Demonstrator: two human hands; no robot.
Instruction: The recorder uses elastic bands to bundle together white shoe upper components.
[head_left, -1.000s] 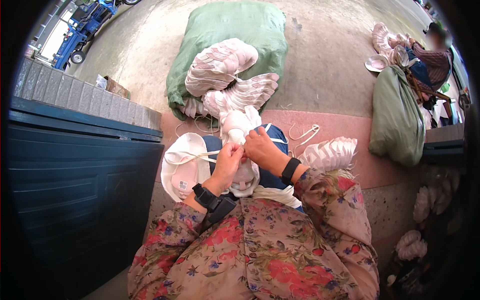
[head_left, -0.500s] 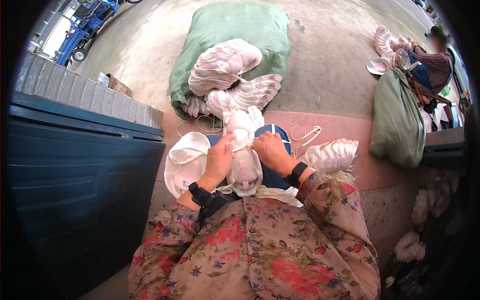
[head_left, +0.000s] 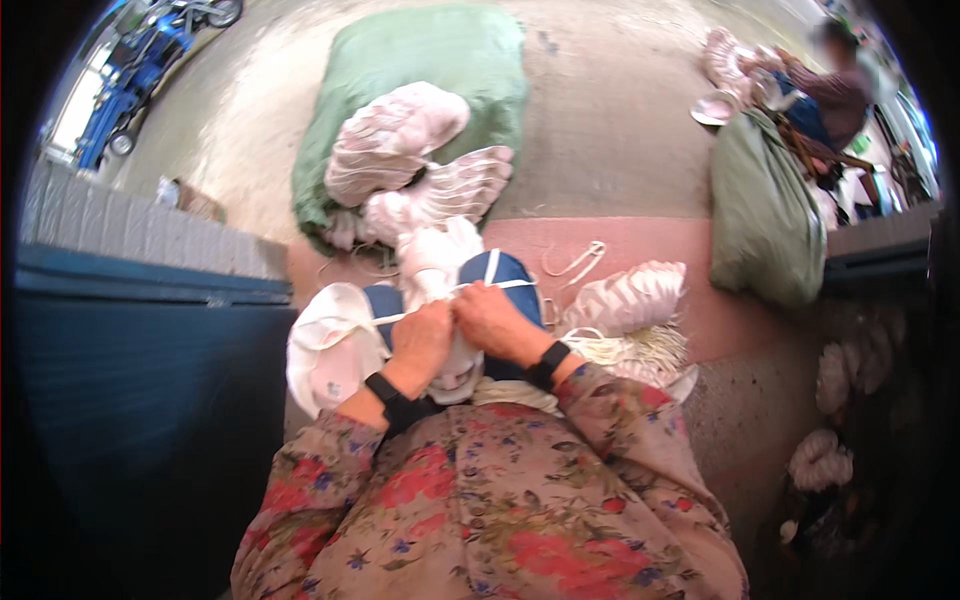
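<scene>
A pale pink and white shoe upper lies on my lap, largely covered by my hands. Over it, my left hand and my right hand are close together, fingers closed on a white shoelace. One stretch of lace runs out leftward from the left hand; another crosses my blue-clad knee from the right hand. Another white upper with a pink inside lies beside my left hand. Beyond my hands a further white upper stands between my knees. The fingertips are blurred and partly hidden.
Ahead lies a big green sack carrying stacked uppers. To my right are another row of uppers and a bundle of laces. A blue door stands left. Far right, a person sits behind a green bag.
My hands have come together over the upper, and lace now stretches out to both sides of them. The whole view has shifted, so the surroundings appear further left.
</scene>
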